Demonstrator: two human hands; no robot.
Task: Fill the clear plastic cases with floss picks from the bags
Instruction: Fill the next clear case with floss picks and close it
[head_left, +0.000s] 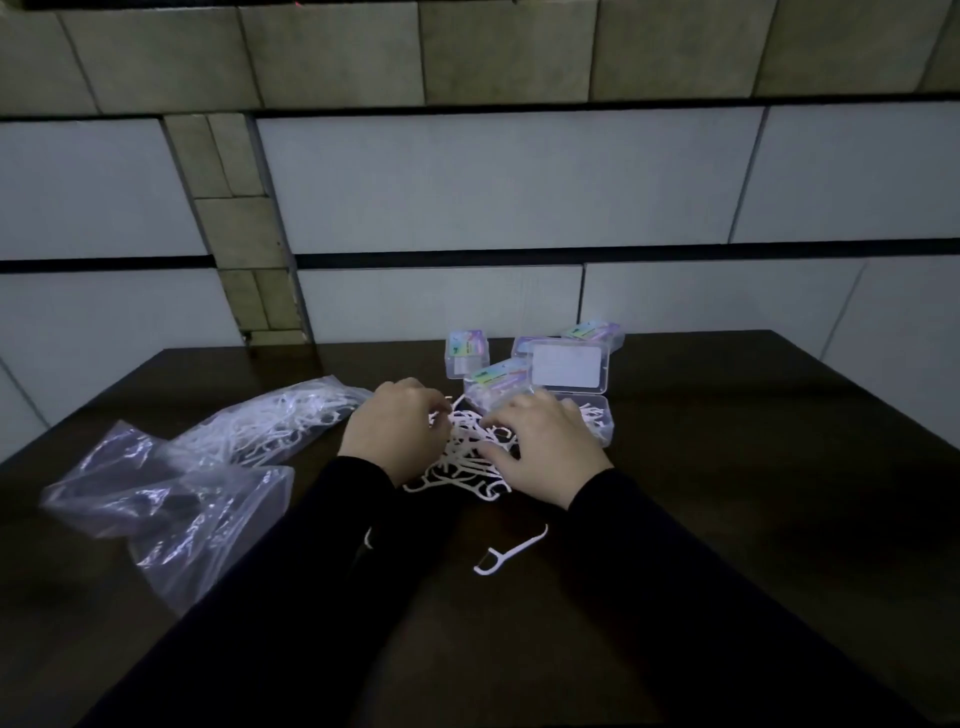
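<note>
Here, both hands rest on a pile of white floss picks (467, 457) in the middle of a dark wooden table (727, 467). The left hand (397, 428) pinches one pick between its fingertips, and that pick points up and away to the right. The right hand (545, 447) lies flat and spread on the pile, holding nothing. The picks in the pile point every which way. One lone pick (511, 552) lies nearer the person, its long side slanting up to the right, its fork end low and left. An open clear case (576, 389) sits just behind the right hand. Two bags (208, 467) lie on the left. Behind the table stands a tiled wall (467, 182).
</note>
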